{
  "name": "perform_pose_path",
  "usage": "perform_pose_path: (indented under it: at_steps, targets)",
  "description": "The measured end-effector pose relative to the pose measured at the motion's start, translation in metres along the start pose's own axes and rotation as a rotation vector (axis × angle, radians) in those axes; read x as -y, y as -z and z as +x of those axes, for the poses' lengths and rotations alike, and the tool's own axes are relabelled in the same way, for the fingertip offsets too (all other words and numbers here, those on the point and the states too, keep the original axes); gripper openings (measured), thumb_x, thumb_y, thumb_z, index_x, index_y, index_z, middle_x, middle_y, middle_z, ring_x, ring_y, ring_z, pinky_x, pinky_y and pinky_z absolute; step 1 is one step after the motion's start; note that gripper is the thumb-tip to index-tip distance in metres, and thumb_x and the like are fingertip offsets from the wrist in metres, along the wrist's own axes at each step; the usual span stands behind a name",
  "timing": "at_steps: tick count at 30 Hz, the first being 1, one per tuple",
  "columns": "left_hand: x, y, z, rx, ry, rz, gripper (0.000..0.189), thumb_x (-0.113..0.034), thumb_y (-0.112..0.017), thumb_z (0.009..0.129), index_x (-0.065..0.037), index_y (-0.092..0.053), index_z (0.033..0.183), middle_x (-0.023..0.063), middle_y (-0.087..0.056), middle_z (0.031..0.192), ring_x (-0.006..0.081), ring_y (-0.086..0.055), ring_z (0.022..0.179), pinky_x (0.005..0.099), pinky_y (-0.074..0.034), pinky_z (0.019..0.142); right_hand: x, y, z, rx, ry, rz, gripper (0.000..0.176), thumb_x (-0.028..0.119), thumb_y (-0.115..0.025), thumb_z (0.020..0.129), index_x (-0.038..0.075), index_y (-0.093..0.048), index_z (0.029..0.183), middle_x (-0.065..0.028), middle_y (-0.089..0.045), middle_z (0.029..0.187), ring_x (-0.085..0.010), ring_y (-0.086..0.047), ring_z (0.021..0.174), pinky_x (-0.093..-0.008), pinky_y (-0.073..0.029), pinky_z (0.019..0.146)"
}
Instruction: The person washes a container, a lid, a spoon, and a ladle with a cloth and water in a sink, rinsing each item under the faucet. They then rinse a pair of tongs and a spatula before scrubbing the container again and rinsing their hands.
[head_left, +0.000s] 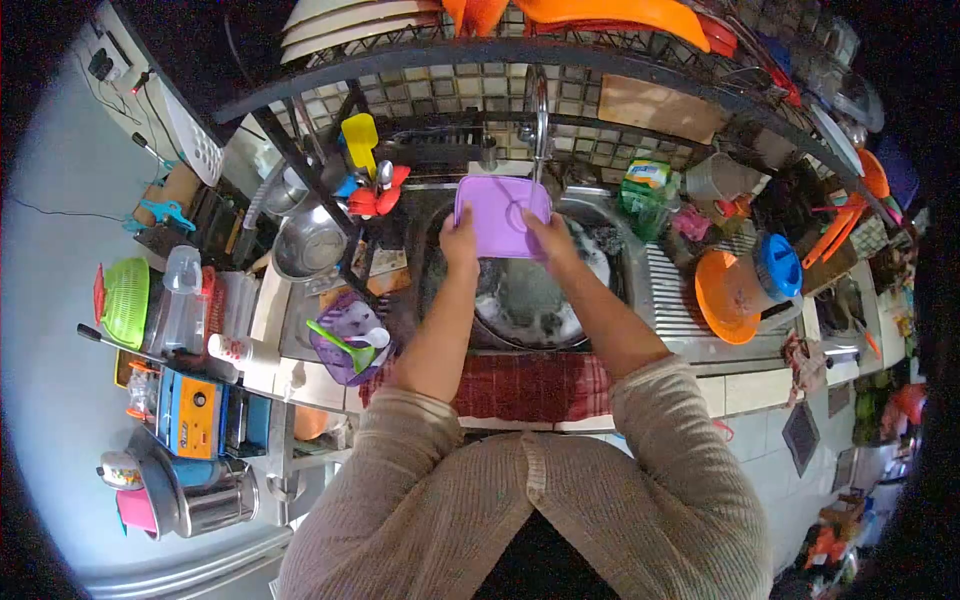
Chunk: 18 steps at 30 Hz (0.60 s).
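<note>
A flat, square purple plastic lid [495, 220] with rounded corners is held up over the sink [636, 300], just below the faucet [541, 115]. Gripping its left edge is my left hand [459, 242], thumb on the face towards me. On the right edge, my right hand [551, 241] holds it the same way. The fingers behind the lid are hidden. White foam and cloudy water [530, 295] show in the basin beneath.
Left of the sink sit a purple basket [335, 350] with a green spoon and a metal bowl [300, 245]. On the right drainboard are an orange plate [715, 300] and a blue-lidded container [778, 270]. A dark rack bar [480, 60] crosses above.
</note>
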<state>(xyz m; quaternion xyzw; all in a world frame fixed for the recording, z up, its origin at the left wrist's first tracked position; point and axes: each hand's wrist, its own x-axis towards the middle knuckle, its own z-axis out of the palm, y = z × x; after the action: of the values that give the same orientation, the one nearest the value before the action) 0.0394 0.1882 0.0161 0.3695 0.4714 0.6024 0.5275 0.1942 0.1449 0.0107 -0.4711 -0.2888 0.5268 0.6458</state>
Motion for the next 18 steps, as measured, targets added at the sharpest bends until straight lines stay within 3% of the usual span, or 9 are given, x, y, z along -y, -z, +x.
perform_pose_path:
  at_steps: [2, 3, 5, 9, 11, 12, 15, 17, 18]
  targets:
    - [-0.016, 0.006, -0.019, 0.029, -0.102, 0.018, 0.038, -0.036, -0.062, 0.082, 0.0, -0.061, 0.092, 0.0036, -0.061, 0.083, 0.0123, -0.054, 0.073, 0.0282, -0.044, 0.068, -0.031, 0.001, 0.029, -0.193, 0.083, -0.399, 0.055, 0.041, -0.074, 0.069, -0.002, -0.057, 0.099, -0.0095, -0.063, 0.087, -0.0203, -0.06, 0.077, -0.0334, -0.048, 0.071]
    - [-0.02, 0.009, -0.025, 0.062, -0.2, 0.031, 0.037, -0.035, -0.063, 0.082, 0.0, -0.061, 0.09, 0.003, -0.061, 0.083, 0.0116, -0.053, 0.072, 0.0281, -0.044, 0.068, -0.018, -0.01, 0.017, -0.188, 0.081, -0.396, 0.055, 0.041, -0.074, 0.069, -0.002, -0.057, 0.099, -0.0095, -0.063, 0.087, -0.0203, -0.06, 0.077, -0.0334, -0.048, 0.071]
    - [-0.015, 0.019, -0.021, 0.04, -0.231, 0.119, 0.033, -0.034, -0.062, 0.083, -0.002, -0.061, 0.092, 0.0017, -0.06, 0.082, 0.0108, -0.053, 0.072, 0.0276, -0.044, 0.067, 0.009, -0.028, -0.005, -0.293, 0.168, -0.71, 0.052, 0.043, -0.071, 0.072, -0.002, -0.059, 0.094, -0.0102, -0.064, 0.084, -0.0197, -0.059, 0.076, -0.0331, -0.046, 0.072]
    - [0.004, 0.043, -0.012, -0.061, -0.139, 0.177, 0.032, -0.034, -0.057, 0.088, -0.003, -0.061, 0.091, -0.0014, -0.055, 0.077, 0.0089, -0.049, 0.069, 0.0259, -0.042, 0.064, 0.013, -0.033, -0.006, -0.13, 0.312, -0.568, 0.044, 0.04, -0.069, 0.075, -0.001, -0.061, 0.089, -0.0084, -0.063, 0.079, -0.0167, -0.058, 0.075, -0.0318, -0.046, 0.07]
    - [0.011, 0.043, -0.007, -0.077, -0.111, 0.145, 0.033, -0.036, -0.055, 0.089, -0.003, -0.06, 0.089, -0.0021, -0.054, 0.076, 0.0083, -0.047, 0.069, 0.0248, -0.04, 0.064, 0.02, -0.028, -0.001, 0.165, 0.304, -0.459, 0.041, 0.036, -0.066, 0.079, 0.0, -0.057, 0.098, -0.0073, -0.061, 0.082, -0.0161, -0.057, 0.072, -0.0309, -0.046, 0.067]
    - [0.014, 0.043, -0.005, -0.091, -0.079, 0.12, 0.035, -0.037, -0.053, 0.09, -0.003, -0.06, 0.088, -0.0027, -0.052, 0.075, 0.0077, -0.044, 0.069, 0.0237, -0.039, 0.063, 0.023, -0.022, 0.002, 0.165, 0.307, -0.462, 0.041, 0.036, -0.066, 0.079, 0.0, -0.057, 0.098, -0.0073, -0.061, 0.082, -0.0161, -0.057, 0.072, -0.0309, -0.046, 0.067]
    - [0.014, 0.03, -0.007, -0.072, -0.196, 0.176, 0.035, -0.037, -0.053, 0.09, -0.003, -0.059, 0.086, -0.0033, -0.052, 0.074, 0.0065, -0.044, 0.069, 0.0227, -0.038, 0.062, 0.033, 0.001, 0.003, 0.246, 0.132, -0.51, 0.037, 0.025, -0.063, 0.083, 0.002, -0.05, 0.11, -0.0056, -0.06, 0.093, -0.0138, -0.056, 0.082, -0.0278, -0.045, 0.068]
    - [0.016, 0.017, -0.013, -0.02, -0.231, 0.195, 0.034, -0.036, -0.053, 0.09, -0.003, -0.059, 0.087, -0.0032, -0.052, 0.074, 0.0067, -0.044, 0.069, 0.0234, -0.039, 0.063, 0.04, 0.015, -0.003, 0.239, -0.069, -0.239, 0.039, 0.02, -0.064, 0.083, 0.003, -0.047, 0.114, -0.0065, -0.058, 0.095, -0.014, -0.055, 0.084, -0.0289, -0.045, 0.07]
    - [0.018, 0.01, -0.014, 0.024, -0.266, 0.214, 0.033, -0.035, -0.053, 0.09, -0.003, -0.059, 0.088, -0.003, -0.052, 0.074, 0.0069, -0.045, 0.069, 0.0241, -0.039, 0.064, 0.045, 0.021, -0.007, 0.228, -0.064, -0.239, 0.039, 0.02, -0.064, 0.083, 0.003, -0.047, 0.114, -0.0065, -0.058, 0.095, -0.014, -0.055, 0.084, -0.0289, -0.045, 0.07]
